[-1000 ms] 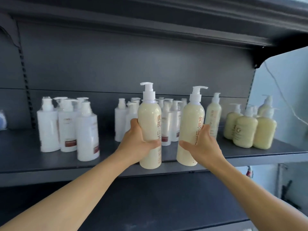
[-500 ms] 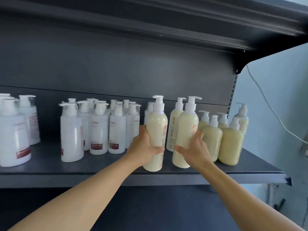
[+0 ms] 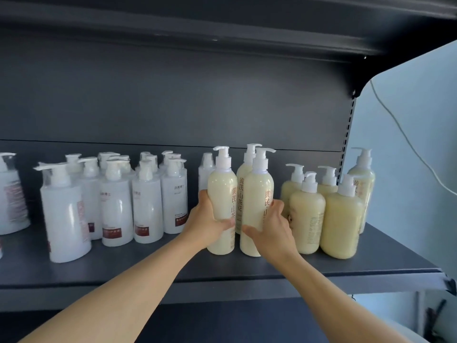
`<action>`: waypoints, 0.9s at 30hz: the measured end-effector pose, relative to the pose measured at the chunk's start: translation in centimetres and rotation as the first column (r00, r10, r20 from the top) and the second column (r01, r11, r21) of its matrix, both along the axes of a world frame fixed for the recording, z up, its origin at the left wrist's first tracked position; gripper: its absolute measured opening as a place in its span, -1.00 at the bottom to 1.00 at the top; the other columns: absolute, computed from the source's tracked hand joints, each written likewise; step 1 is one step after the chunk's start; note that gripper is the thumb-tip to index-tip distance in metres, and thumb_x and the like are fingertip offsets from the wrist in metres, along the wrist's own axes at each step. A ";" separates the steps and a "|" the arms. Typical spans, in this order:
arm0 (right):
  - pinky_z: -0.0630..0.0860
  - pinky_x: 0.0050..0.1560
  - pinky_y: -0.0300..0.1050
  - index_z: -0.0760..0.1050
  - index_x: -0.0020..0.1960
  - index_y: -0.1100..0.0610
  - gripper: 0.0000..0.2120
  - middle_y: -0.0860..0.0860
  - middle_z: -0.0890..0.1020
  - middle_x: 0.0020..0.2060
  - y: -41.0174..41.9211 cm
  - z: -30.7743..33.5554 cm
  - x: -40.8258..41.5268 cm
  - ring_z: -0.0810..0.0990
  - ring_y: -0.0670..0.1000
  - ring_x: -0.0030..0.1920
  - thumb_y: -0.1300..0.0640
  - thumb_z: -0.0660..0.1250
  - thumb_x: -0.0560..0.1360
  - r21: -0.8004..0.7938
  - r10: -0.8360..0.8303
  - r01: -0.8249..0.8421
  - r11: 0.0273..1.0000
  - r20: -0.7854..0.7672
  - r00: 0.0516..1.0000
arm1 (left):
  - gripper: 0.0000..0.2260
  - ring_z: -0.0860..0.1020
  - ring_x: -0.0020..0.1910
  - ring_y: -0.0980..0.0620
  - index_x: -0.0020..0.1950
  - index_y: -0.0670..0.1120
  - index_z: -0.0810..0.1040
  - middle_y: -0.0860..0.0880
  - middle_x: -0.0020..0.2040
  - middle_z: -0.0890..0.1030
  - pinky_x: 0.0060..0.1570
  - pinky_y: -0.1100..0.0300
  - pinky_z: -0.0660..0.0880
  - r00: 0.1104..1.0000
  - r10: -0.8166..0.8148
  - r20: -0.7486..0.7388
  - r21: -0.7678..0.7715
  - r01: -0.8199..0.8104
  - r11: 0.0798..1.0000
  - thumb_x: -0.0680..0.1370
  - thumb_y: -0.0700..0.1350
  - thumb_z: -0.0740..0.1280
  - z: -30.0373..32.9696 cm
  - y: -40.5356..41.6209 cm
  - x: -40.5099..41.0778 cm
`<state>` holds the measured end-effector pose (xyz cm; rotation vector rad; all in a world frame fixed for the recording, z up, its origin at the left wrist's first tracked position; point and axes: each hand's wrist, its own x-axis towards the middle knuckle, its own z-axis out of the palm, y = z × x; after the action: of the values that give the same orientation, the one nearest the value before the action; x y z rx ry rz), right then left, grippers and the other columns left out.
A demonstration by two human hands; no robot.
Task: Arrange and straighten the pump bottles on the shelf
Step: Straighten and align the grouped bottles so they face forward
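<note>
The job looks partly done. The left hand (image 3: 206, 222) wraps its fingers round one tall cream bottle (image 3: 221, 206), and the right hand (image 3: 269, 230) grips another (image 3: 257, 206) just beside it, both standing near the front edge of the shelf (image 3: 247, 271). The white bottles (image 3: 146, 206) toward the left end are clustered unevenly and seem yet to be lined up.

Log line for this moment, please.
left hand grips tall cream bottle | right hand grips neighbouring cream bottle | both upright on shelf
</note>
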<state>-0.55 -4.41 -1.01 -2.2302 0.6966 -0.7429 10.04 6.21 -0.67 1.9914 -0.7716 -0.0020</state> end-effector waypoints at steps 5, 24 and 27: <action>0.55 0.03 0.09 0.10 0.14 0.05 -0.47 0.02 0.46 0.12 -0.8 -0.6 0.0 0.50 0.09 0.09 0.09 0.43 0.41 0.033 0.041 -0.038 0.999 -0.065 0.997 | -0.36 0.45 0.08 0.00 0.36 -0.10 0.16 -0.05 0.23 0.45 -0.01 0.13 0.41 1.000 -0.019 0.004 0.031 0.019 0.999 0.44 -0.06 0.47 -0.1 -0.6 1.1; 0.45 0.17 -0.02 0.20 0.38 0.11 -0.48 0.05 0.41 0.29 0.2 1.5 -4.9 0.45 0.08 0.21 0.02 0.31 0.51 -0.269 -0.083 0.008 0.963 -0.266 0.960 | -0.36 0.50 0.15 -0.09 0.40 -0.10 0.09 -0.08 0.25 0.46 0.14 -0.06 0.49 0.981 -0.090 0.171 0.440 0.005 0.898 0.48 -0.03 0.39 1.6 2.0 1.2; 0.45 0.17 0.01 0.25 0.37 0.11 -0.50 0.06 0.43 0.27 0.0 2.7 -7.4 0.45 0.11 0.22 0.02 0.32 0.51 -0.321 -0.158 0.080 0.944 -0.224 0.962 | -0.40 0.49 0.16 -0.08 0.38 -0.08 0.12 -0.06 0.26 0.45 0.13 -0.03 0.48 0.954 -0.115 0.276 0.520 -0.048 0.853 0.49 0.03 0.37 2.5 2.9 0.5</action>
<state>-7.94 -4.39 1.65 -2.6173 0.8955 -0.6761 10.55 9.15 1.80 2.5349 -1.0893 0.0777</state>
